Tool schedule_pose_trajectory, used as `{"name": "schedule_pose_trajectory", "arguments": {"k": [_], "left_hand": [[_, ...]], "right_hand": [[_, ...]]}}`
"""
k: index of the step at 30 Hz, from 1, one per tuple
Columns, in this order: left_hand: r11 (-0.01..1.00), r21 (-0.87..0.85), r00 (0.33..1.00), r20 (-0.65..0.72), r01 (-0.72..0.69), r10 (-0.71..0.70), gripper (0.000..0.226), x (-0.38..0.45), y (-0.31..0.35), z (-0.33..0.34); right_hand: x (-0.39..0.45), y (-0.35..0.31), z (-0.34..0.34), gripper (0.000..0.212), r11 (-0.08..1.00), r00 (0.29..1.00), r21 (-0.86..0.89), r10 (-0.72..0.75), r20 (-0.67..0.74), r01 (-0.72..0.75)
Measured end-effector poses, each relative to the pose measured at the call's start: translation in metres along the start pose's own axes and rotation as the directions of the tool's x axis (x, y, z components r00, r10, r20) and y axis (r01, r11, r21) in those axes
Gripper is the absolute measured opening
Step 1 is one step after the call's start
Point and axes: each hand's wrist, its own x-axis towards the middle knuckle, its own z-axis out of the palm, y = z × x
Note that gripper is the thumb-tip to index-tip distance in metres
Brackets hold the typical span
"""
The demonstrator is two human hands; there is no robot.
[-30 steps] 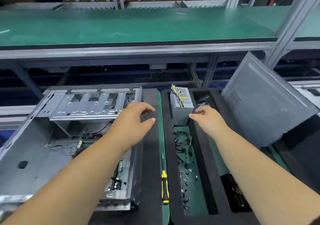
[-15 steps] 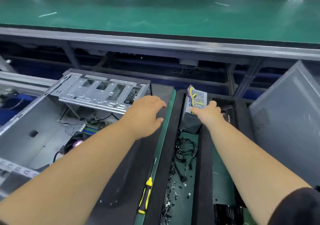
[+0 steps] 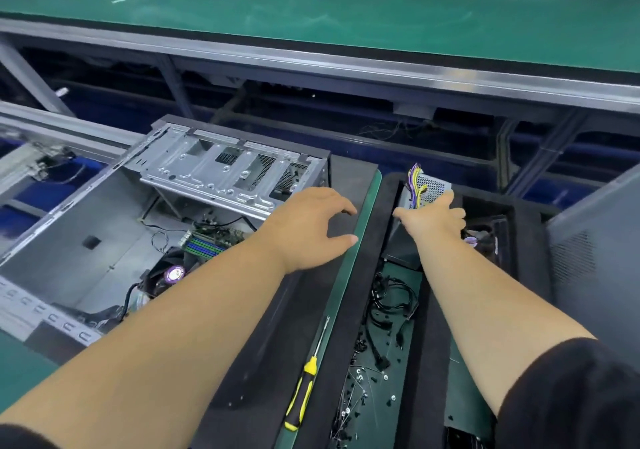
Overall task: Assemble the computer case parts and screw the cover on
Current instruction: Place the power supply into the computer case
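The left hand [image 3: 308, 228] hovered with fingers spread and loosely curved, its grip holding nothing, beside the open computer case [image 3: 145, 227] lying on the counter [image 3: 20, 362]; the right hand [image 3: 433, 218] reached onto the power supply [image 3: 427, 189] standing in the foam tray [image 3: 526, 237], fingers laid on it; whether that grip had closed I cannot tell; the side cover [image 3: 595, 251] leaned at far right; a yellow-handled screwdriver [image 3: 301, 393] lay between the arms.

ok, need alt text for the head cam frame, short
Two bare arms reach forward: the right hand touches a power supply standing in a black foam tray, while the left hand hovers open beside an open computer case. A yellow-handled screwdriver lies between them, with loose cables and screws in the tray.
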Motion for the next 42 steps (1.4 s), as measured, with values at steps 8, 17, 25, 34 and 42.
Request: {"name": "schedule_pose_trajectory", "arguments": {"k": [8,17,25,34,42], "left_hand": [[1.0,0.01,1.0,0.0,-0.019,0.019,0.043,0.001,0.0,0.001],[0.999,-0.016,1.0,-0.006,-0.031,0.031,0.043,0.001,-0.001,0.003],[0.917,-0.392,0.991,-0.068,0.077,-0.112,0.05,-0.003,0.005,-0.006],[0.16,-0.948,0.938,0.23,0.277,-0.259,0.075,-0.001,0.039,-0.046],[-0.152,-0.984,0.945,0.134,0.092,-0.297,0.044,-0.024,0.015,-0.071]], "right_hand": [[-0.011,0.008,-0.013,0.106,0.995,0.994,0.073,-0.061,-0.088,0.068],[-0.033,0.012,-0.071,0.102,0.918,0.984,0.364,-0.113,-0.139,0.157],[-0.077,-0.002,-0.13,0.098,0.656,0.931,0.686,-0.355,-0.088,0.316],[-0.141,-0.02,-0.162,0.081,0.416,0.774,0.813,-0.629,-0.066,0.408],[-0.174,-0.026,-0.151,0.095,0.302,0.626,0.843,-0.778,-0.052,0.445]]}}
